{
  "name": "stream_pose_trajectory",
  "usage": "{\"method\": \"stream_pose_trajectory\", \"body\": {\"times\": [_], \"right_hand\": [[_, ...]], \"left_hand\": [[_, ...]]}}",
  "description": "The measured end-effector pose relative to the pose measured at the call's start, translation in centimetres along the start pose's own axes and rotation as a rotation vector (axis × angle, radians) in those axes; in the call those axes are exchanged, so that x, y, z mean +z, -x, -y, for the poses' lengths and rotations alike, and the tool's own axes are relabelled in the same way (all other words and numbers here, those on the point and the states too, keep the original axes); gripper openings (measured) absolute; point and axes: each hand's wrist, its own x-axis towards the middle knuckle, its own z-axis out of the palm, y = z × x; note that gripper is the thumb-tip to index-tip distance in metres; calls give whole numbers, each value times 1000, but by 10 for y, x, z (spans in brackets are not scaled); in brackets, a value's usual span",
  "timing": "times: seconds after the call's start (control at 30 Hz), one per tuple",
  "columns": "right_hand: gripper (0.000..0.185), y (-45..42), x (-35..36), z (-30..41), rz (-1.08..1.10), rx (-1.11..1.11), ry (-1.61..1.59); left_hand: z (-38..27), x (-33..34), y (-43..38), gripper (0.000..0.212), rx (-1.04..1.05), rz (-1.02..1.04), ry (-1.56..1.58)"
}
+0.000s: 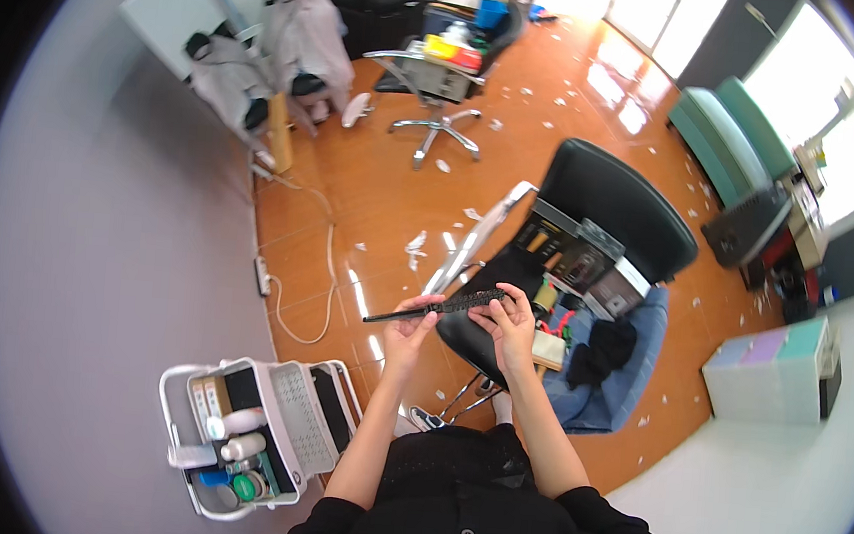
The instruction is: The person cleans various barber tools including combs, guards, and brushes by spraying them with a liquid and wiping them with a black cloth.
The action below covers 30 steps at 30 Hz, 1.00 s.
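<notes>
A slim black hairbrush or styling comb (471, 300) with a toothed head and a thin tapered handle is held level in front of me. My left hand (410, 332) pinches it where the handle meets the head, and the handle's tip points left. The fingers of my right hand (513, 332) grip the toothed end, with the thumb along its near side. Below both hands is the seat of a black office chair (620, 199). On that seat, several product boxes (581, 264) lean against the backrest.
A blue padded seat (636, 381) holds a black cloth (602, 352). At lower left stands a white tiered cart (287, 376) with bottles and jars. A power cord (331, 259) and paper scraps (415, 245) lie on the tiled floor. Behind, another office chair (434, 124) carries assorted items.
</notes>
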Motion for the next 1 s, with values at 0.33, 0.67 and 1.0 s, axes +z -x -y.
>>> {"method": "stream_pose_trajectory", "body": {"times": [0.33, 0.67, 1.0], "right_hand": [[33, -7, -199, 16, -403, 41, 154], [58, -2, -359, -9, -997, 696, 1088], [43, -18, -339, 59, -755, 14, 1200]], "left_hand": [[124, 110, -30, 29, -262, 90, -61], [232, 150, -29, 16, -431, 174, -146], [235, 206, -14, 29, -472, 184, -176]]}}
